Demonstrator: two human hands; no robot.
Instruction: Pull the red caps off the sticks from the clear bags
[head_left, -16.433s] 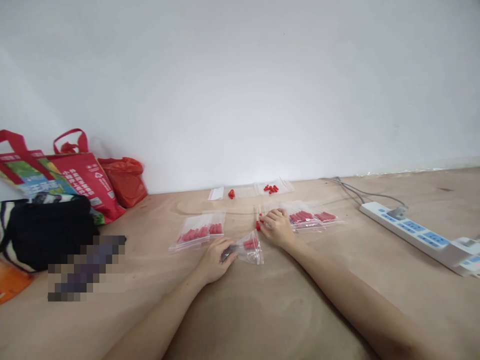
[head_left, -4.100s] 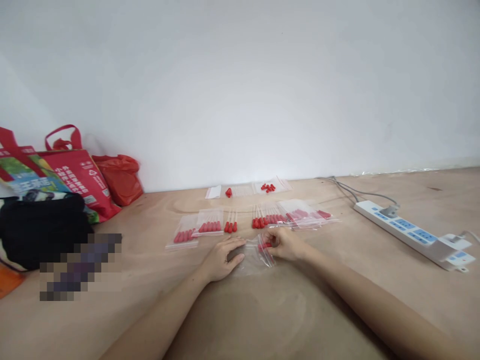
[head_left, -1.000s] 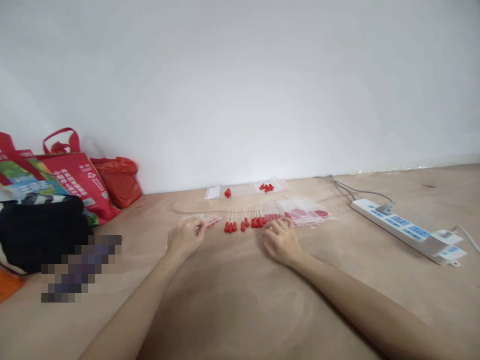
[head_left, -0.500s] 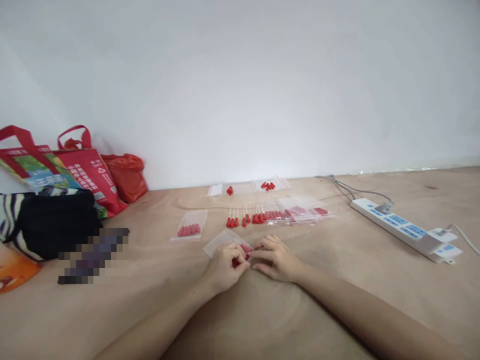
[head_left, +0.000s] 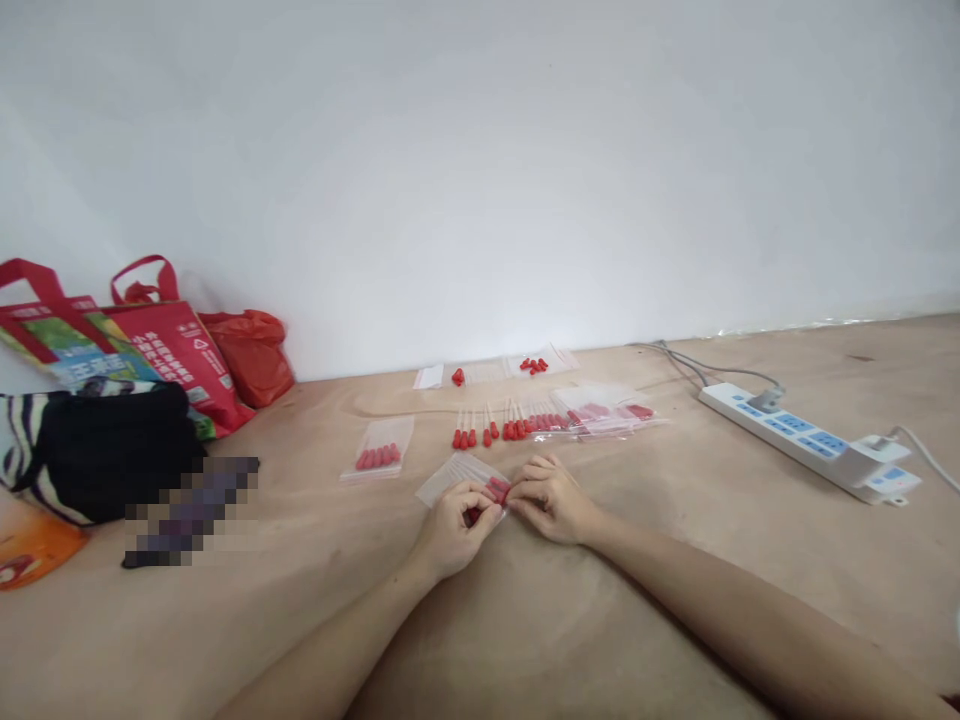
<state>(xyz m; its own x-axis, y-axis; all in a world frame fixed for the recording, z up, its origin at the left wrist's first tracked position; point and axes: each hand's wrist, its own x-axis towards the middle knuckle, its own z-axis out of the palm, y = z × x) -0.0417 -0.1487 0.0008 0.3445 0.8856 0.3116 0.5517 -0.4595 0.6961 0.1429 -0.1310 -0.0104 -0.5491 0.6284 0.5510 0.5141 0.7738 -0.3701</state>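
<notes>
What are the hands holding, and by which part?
A clear bag, pinched by the left hand and right hand along its edge, at the end where the red tips lie.

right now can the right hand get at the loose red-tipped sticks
Probably yes: the loose red-tipped sticks lie uncovered just beyond the right hand, with nothing in between. Its fingers are at the clear bag the left hand holds, so it would likely need to leave that first.

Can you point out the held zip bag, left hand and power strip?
Held zip bag (head_left: 455, 476), head view: its clear plastic.
Left hand (head_left: 457, 530), head view: back of the hand.
Power strip (head_left: 805, 432), head view: its socketed top.
</notes>
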